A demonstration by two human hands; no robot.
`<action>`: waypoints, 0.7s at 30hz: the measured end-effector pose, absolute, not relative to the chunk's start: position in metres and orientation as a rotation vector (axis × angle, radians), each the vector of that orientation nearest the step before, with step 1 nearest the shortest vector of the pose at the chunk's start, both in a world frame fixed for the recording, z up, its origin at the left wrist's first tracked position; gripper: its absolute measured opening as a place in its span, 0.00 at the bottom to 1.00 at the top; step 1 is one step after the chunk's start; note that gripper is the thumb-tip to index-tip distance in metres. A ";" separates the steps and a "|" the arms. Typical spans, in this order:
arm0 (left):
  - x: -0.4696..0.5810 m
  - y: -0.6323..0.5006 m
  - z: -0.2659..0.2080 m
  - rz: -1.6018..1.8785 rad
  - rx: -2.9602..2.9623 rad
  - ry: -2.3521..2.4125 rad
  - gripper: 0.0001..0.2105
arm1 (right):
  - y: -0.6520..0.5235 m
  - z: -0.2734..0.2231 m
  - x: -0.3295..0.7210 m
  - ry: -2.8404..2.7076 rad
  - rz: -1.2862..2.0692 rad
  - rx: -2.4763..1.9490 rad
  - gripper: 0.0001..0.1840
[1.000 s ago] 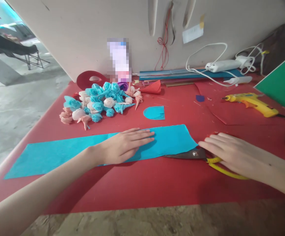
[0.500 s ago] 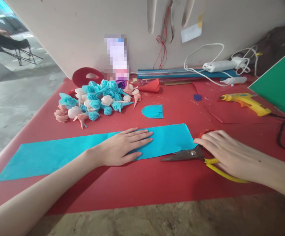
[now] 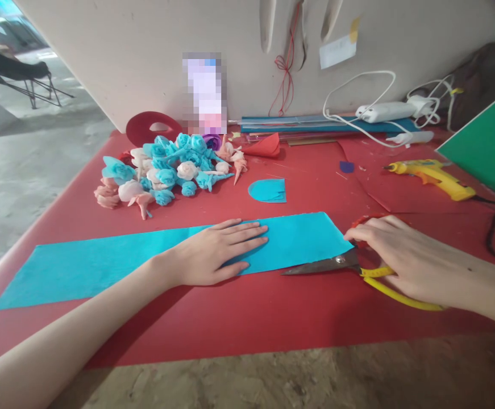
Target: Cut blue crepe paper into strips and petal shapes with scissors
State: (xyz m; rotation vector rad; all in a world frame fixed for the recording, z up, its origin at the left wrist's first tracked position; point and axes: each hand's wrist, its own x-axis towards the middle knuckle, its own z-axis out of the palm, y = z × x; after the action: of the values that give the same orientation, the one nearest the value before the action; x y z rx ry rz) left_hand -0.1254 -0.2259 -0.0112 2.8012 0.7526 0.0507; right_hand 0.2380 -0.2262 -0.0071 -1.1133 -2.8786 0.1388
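A long blue paper strip lies flat across the red tabletop. My left hand rests palm down on its middle, fingers stretched out. At the strip's right end, my right hand has its thumb and fingertips closed on the near corner, which is drawn out to a point. Scissors with yellow and red handles lie under the right hand, blades pointing left along the strip's near edge; the hand partly hides the handles. Behind the strip sits a small stack of rounded blue paper pieces.
Blue, white and pink paper roses are heaped at the back left beside a red ring-shaped roll. A yellow glue gun lies at right near a green board. A white power strip and cables run along the wall.
My right hand has shifted slightly right, drawing the strip's near corner with it. The left hand stays flat on the paper. The whole view has moved a little.
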 end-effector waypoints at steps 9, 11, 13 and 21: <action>-0.099 -0.215 0.000 0.039 2.937 0.463 0.23 | -0.236 -0.012 0.237 -2.897 0.011 -1.092 0.26; -0.094 -0.210 -0.003 0.022 2.914 0.389 0.23 | -0.238 -0.014 0.236 -2.899 -0.076 -1.017 0.25; -0.091 -0.206 -0.007 -0.002 2.897 0.392 0.23 | -0.240 -0.015 0.235 -2.900 -0.147 -0.966 0.25; -0.090 -0.205 -0.010 -0.083 2.899 0.433 0.22 | -0.238 -0.020 0.234 -2.890 -0.203 -0.948 0.25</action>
State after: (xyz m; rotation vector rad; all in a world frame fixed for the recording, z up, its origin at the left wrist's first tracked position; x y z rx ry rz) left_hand -0.0897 -0.2047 -0.0102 2.8989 0.4334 -0.0828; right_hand 0.2339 -0.2377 -0.0197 -0.9484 -2.8900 -0.2029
